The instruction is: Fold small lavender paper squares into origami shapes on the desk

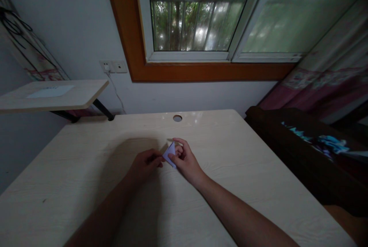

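Note:
A small folded piece of pale lilac paper (170, 153) is held just above the light wooden table (86, 170), near its middle. My left hand (146, 163) pinches the paper's left corner with curled fingers. My right hand (186, 160) grips the paper's right side between thumb and fingers. Both forearms reach in from the lower edge of the view.
A round cable hole (177, 118) sits at the table's far edge. A smaller raised shelf (51, 94) with a white sheet stands at the left. A wall socket (113, 66) and barred window (195, 13) are behind. Dark furniture (310, 155) and a curtain border the right.

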### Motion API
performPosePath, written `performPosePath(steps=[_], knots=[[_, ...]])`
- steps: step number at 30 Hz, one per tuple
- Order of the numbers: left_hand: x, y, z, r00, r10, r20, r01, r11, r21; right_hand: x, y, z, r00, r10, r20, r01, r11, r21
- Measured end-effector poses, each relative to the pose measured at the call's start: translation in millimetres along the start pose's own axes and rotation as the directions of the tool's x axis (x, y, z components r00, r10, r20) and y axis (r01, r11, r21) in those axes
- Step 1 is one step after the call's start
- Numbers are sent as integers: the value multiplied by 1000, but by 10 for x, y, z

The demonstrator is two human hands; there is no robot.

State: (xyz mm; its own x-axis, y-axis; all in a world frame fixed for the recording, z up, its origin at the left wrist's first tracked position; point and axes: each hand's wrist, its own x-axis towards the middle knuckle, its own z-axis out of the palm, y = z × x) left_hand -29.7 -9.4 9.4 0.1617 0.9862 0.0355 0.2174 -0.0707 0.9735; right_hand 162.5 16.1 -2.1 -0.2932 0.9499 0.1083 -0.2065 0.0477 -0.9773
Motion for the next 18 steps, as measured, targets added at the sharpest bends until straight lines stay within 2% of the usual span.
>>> performPosePath(steps=[8,18], knots=[[7,-15,7,999,3,36,-8,989,149,1,62,-26,999,-31,18,32,998,-47],[24,-32,-11,998,-34,57,24,986,166,-3,105,-37,998,-54,41,56,997,-61]])
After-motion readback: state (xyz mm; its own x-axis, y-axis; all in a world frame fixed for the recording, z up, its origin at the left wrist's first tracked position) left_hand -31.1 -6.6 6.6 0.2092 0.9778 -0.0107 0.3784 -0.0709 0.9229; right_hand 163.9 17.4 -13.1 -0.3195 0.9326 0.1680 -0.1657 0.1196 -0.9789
